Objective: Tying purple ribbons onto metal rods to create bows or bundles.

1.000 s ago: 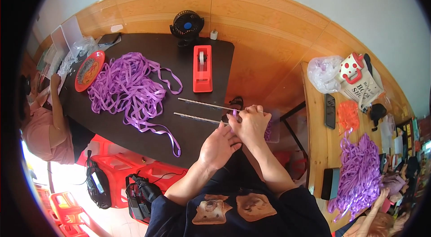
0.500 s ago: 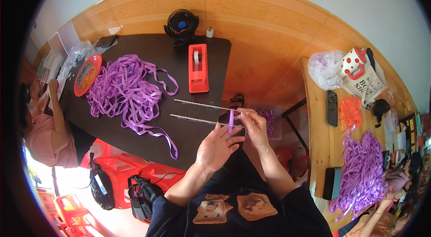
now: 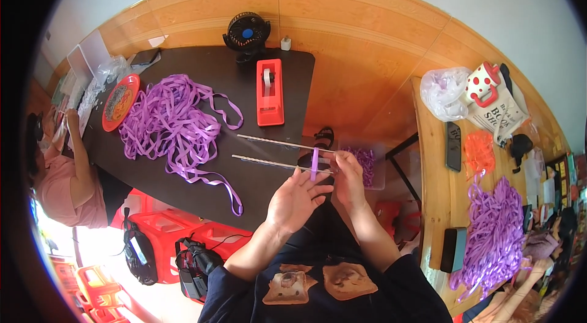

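My right hand point(image 3: 347, 177) pinches a short purple ribbon loop point(image 3: 314, 164) at the near end of two thin metal rods point(image 3: 272, 153) that lie on the dark table point(image 3: 183, 176). My left hand point(image 3: 296, 200) is just below the loop with its fingers spread, palm up, holding nothing that I can see. A big heap of purple ribbon point(image 3: 171, 124) lies to the left on the table, one strand trailing toward the front edge. A red tape dispenser point(image 3: 269, 92) stands beyond the rods.
A black desk fan point(image 3: 246, 30) sits at the table's far edge, an orange plate point(image 3: 120, 101) at its left end. A clear box of purple pieces point(image 3: 367, 163) is beside my right hand. Another person point(image 3: 58, 176) sits left. A wooden bench point(image 3: 440, 200) right holds bags and ribbon.
The purple loop now stands upright between my fingers on the rods. My left hand has opened and dropped slightly below it. The view has shifted a little.
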A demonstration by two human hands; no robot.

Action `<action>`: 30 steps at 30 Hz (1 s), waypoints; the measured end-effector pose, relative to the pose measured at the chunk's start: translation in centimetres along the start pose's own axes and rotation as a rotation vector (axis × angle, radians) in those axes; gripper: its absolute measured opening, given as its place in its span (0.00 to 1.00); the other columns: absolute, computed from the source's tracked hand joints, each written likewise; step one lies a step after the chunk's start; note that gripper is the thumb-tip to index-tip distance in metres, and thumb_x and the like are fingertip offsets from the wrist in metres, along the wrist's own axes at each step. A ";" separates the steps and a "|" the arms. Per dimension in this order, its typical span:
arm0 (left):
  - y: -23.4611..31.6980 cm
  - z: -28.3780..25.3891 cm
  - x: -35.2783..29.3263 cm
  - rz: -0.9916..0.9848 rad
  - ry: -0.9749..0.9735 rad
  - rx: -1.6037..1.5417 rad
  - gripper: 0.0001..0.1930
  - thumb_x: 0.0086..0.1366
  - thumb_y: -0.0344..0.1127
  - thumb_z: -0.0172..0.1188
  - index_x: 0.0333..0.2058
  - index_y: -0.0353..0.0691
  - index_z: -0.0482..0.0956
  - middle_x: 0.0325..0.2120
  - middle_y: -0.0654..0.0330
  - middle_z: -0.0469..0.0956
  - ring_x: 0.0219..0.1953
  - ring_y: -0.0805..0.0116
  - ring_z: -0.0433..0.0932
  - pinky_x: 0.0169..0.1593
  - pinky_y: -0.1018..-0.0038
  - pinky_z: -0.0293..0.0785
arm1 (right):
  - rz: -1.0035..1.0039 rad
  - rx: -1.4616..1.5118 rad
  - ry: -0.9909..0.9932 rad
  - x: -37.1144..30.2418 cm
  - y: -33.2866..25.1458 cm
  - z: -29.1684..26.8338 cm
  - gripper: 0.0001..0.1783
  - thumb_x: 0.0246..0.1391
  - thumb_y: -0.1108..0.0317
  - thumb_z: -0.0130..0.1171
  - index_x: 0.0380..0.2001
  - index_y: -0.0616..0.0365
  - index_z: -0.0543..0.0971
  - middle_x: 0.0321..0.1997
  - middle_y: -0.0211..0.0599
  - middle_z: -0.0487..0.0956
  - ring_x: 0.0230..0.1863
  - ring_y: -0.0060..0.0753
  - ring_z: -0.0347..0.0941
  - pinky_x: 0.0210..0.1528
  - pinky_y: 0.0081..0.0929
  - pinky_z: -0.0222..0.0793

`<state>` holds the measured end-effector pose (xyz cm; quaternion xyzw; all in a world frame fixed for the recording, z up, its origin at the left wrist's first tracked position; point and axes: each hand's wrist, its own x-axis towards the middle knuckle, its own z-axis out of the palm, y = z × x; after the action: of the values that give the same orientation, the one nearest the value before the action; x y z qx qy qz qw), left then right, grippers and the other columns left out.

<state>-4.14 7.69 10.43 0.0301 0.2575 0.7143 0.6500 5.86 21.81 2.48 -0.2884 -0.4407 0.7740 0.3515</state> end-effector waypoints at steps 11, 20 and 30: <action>-0.3 -1.1 0.2 -0.002 -0.027 -0.049 0.28 0.70 0.53 0.41 0.57 0.35 0.63 0.55 0.54 0.68 0.52 0.60 0.69 0.51 0.68 0.62 | 0.310 0.583 -0.560 2.4 -0.2 1.5 0.40 0.57 0.53 0.56 0.67 0.56 0.54 0.52 0.53 0.73 0.53 0.47 0.72 0.54 0.43 0.70; -0.4 -1.1 0.1 0.014 -0.036 -0.053 0.27 0.69 0.53 0.42 0.56 0.37 0.65 0.54 0.55 0.69 0.51 0.60 0.69 0.52 0.67 0.61 | 0.257 0.645 -0.619 3.2 1.8 2.2 0.38 0.57 0.50 0.55 0.66 0.54 0.57 0.42 0.43 0.74 0.50 0.44 0.70 0.54 0.40 0.68; -0.3 -0.8 0.2 0.000 -0.023 -0.070 0.22 0.70 0.51 0.42 0.52 0.41 0.68 0.50 0.59 0.71 0.49 0.62 0.71 0.50 0.67 0.61 | 0.306 0.584 -0.503 2.4 0.4 1.1 0.35 0.60 0.52 0.52 0.66 0.54 0.58 0.43 0.46 0.75 0.50 0.44 0.71 0.53 0.42 0.69</action>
<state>-4.24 7.61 9.53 0.0156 0.2249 0.7225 0.6536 3.50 23.10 2.32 -0.0405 -0.2269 0.9562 0.1805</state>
